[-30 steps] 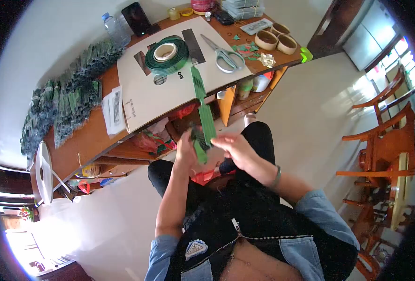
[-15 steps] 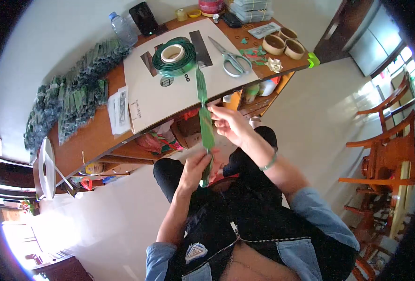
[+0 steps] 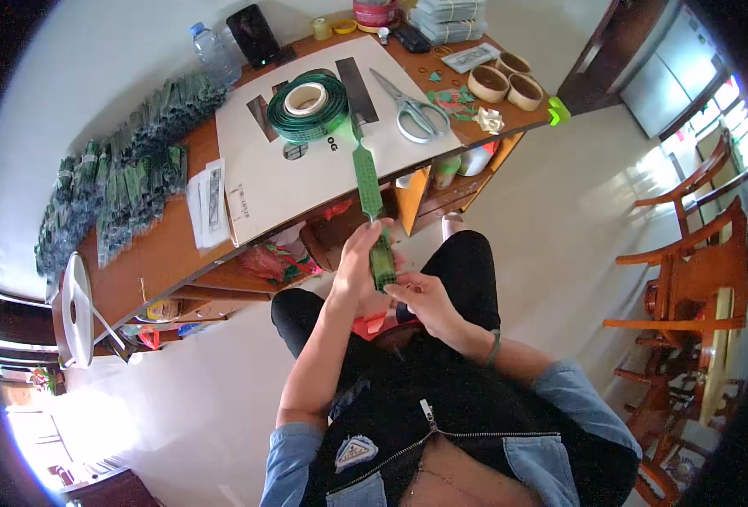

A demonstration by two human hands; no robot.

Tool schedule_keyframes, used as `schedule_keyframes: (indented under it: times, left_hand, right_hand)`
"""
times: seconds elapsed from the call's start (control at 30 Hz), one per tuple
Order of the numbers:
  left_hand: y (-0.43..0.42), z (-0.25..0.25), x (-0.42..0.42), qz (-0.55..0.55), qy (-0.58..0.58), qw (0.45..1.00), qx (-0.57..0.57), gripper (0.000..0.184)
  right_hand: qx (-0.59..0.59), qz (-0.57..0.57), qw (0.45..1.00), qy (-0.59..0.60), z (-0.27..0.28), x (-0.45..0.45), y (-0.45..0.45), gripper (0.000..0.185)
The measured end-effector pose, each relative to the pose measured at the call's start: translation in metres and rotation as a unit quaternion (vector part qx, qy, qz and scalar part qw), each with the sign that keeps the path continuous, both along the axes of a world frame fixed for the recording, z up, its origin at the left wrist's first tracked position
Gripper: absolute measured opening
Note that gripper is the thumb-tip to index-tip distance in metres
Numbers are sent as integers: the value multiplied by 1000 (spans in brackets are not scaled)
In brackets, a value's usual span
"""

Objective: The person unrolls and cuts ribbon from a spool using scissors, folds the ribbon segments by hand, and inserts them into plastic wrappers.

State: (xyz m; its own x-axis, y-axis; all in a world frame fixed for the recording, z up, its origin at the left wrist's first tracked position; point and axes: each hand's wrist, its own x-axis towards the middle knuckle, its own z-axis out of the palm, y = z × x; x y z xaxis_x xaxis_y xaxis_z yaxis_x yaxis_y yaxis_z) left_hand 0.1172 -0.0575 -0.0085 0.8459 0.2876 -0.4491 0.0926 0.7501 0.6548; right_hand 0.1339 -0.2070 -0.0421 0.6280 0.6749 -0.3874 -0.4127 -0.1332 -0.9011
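A green ribbon [image 3: 367,179] runs from the wound green roll [image 3: 322,117] on the white board down over the table edge to my hands. My left hand [image 3: 357,260] is closed on the ribbon where it narrows. Lower down, my right hand [image 3: 425,302] pinches the bottom end of the folded green section. Both hands are over my lap, in front of the table. Grey-handled scissors [image 3: 411,110] lie on the board to the right of the roll.
Bundled green strips [image 3: 129,173] cover the table's left side, near a plastic bottle [image 3: 215,54] and a phone [image 3: 253,35]. Tape rings [image 3: 488,82] and scraps lie at the right. A white reel [image 3: 77,309] stands at the left edge. Wooden chairs [image 3: 686,253] are at the far right.
My left hand has moved up the ribbon to its narrow point. My right hand has come down from near the table edge to the lower end.
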Motion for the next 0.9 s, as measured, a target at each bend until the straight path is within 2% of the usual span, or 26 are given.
schedule_keyframes:
  times: [0.07, 0.17, 0.23, 0.27, 0.33, 0.37, 0.47, 0.5, 0.57, 0.6, 0.67, 0.77, 0.83, 0.9]
  left_hand:
    - [-2, -5, -5, 4, -33, 997, 73, 28]
    - [-5, -1, -25, -3, -28, 988, 150, 26]
    - [-9, 5, -46, -33, 18, 973, 227, 23]
    - [-11, 3, -59, -34, 21, 973, 229, 23]
    - [-15, -1, -82, -99, 41, 955, 276, 20]
    - [-10, -11, -87, -98, 41, 954, 279, 20]
    - [7, -75, -91, -14, 84, 987, 137, 20]
    - [13, -82, -84, -16, 82, 987, 135, 20]
    - [30, -85, -55, 18, 156, 987, 45, 24]
    - [28, -71, -36, 15, 156, 987, 42, 24]
    - [16, -39, -7, 89, -9, 995, -38, 32]
    - [5, 0, -3, 36, -14, 998, -39, 32]
    - [1, 3, -2, 9, -18, 999, -39, 32]
    - [-1, -1, -4, 7, -25, 999, 20, 30]
  right_hand:
    - [-16, 9, 985, -173, -12, -1, 1, 29]
    - [-15, 19, 979, -202, 3, 35, 6, 32]
    - [98, -65, 992, 54, 54, 58, 40, 19]
    - [101, -66, 991, 57, 55, 73, 56, 19]
    - [125, -8, 953, 276, 50, 95, 79, 17]
    - [127, -7, 953, 275, 51, 94, 79, 17]
    - [87, 27, 976, 200, 53, 81, 66, 11]
    - [85, 24, 976, 198, 51, 73, 59, 11]
    - [39, 5, 984, 173, 45, 50, 40, 12]
    - [36, 2, 984, 173, 42, 40, 32, 12]
    - [43, 11, 983, 179, 36, 20, 18, 11]
    - [59, 1, 981, 187, 15, 2, 8, 14]
    - [68, -4, 980, 190, 7, 1, 5, 15]
    - [58, -9, 982, 179, 8, 0, 5, 14]
